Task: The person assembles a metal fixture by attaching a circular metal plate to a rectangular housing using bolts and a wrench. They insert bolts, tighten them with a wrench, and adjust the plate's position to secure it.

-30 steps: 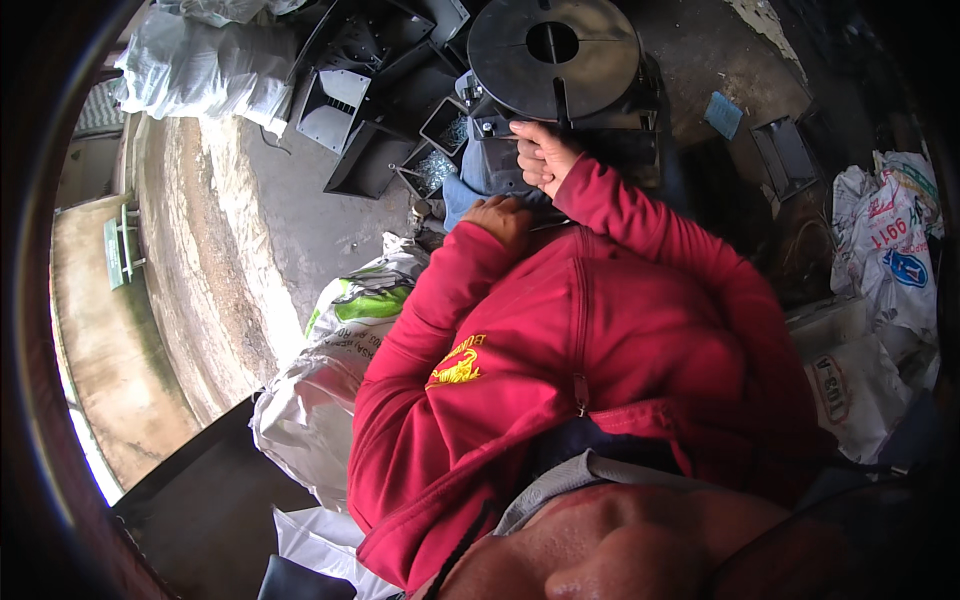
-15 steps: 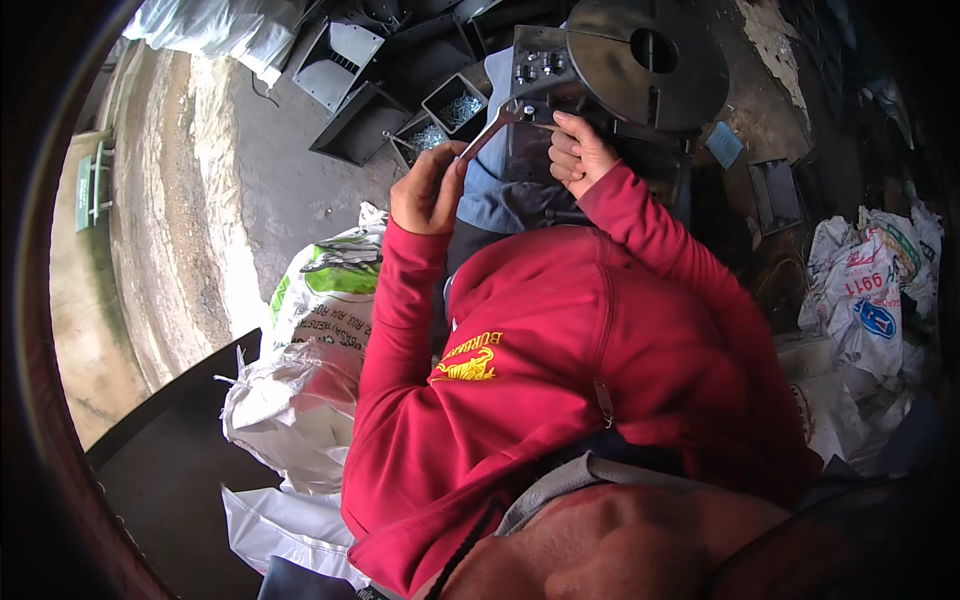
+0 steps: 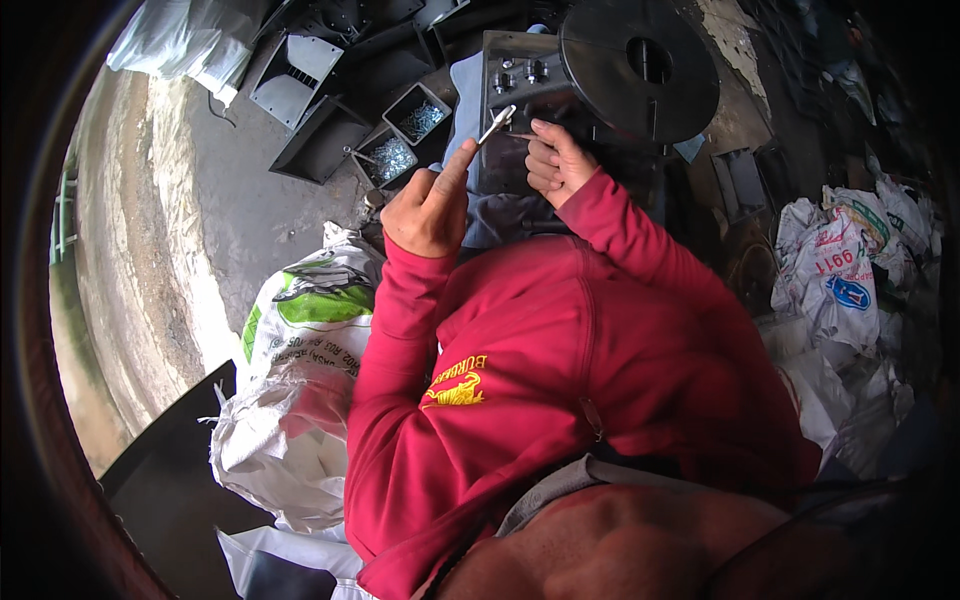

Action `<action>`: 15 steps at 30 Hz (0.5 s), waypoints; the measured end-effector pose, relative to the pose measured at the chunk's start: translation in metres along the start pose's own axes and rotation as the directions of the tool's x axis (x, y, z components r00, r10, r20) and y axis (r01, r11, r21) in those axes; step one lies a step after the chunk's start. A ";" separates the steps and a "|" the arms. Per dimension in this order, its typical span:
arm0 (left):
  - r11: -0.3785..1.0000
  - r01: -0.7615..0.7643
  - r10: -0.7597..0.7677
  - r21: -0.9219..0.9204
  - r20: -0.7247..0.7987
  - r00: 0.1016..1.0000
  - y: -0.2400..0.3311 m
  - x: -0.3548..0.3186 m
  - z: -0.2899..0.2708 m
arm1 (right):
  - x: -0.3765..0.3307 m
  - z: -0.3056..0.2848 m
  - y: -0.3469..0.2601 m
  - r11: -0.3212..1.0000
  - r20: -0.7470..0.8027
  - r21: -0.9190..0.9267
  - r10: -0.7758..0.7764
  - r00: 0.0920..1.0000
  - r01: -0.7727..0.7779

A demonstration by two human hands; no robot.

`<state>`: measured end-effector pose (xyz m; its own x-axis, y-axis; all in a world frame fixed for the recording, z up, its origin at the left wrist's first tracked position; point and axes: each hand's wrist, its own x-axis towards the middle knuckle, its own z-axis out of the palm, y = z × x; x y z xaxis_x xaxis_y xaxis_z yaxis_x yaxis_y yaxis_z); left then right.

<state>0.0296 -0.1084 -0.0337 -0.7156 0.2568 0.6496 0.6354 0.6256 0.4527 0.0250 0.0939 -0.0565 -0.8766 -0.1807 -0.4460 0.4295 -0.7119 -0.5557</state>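
My left hand is closed round a silver wrench, its index finger stretched along the handle. The wrench's far end lies over a dark metal plate assembly, close to its edge; whether it touches cannot be told. My right hand, just right of the wrench, is curled shut on a thin rod-like tool that points left toward the wrench. Most of that tool is hidden in the fist. A large black slotted disc sits at the assembly's far right, and small bolted fittings stand on its far left part.
Left of the assembly are two small bins of bolts, one bin behind the other bin. Dark metal housings lie beyond them. White sacks stand at my left and right.
The view has shifted slightly. My left hand has turned and lowered, its index finger now stretched along the wrench, which stands steeper. My right hand keeps its grip.
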 end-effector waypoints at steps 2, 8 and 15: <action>1.000 -0.011 0.011 0.015 0.005 1.000 0.003 0.002 0.001 | 0.000 -0.002 0.002 0.999 0.020 0.036 -0.032 0.999 0.031; 1.000 0.025 -0.024 -0.012 0.038 0.999 0.004 0.005 0.001 | -0.002 0.000 0.003 1.000 -0.005 0.022 -0.021 1.000 0.021; 0.999 -0.044 0.044 -0.012 0.006 0.999 -0.007 0.002 0.010 | -0.003 0.000 0.001 1.000 0.007 0.015 0.026 1.000 -0.026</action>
<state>0.0213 -0.1048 -0.0419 -0.6885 0.2884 0.6654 0.6698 0.6047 0.4310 0.0281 0.0938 -0.0561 -0.8666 -0.2044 -0.4553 0.4491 -0.7172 -0.5329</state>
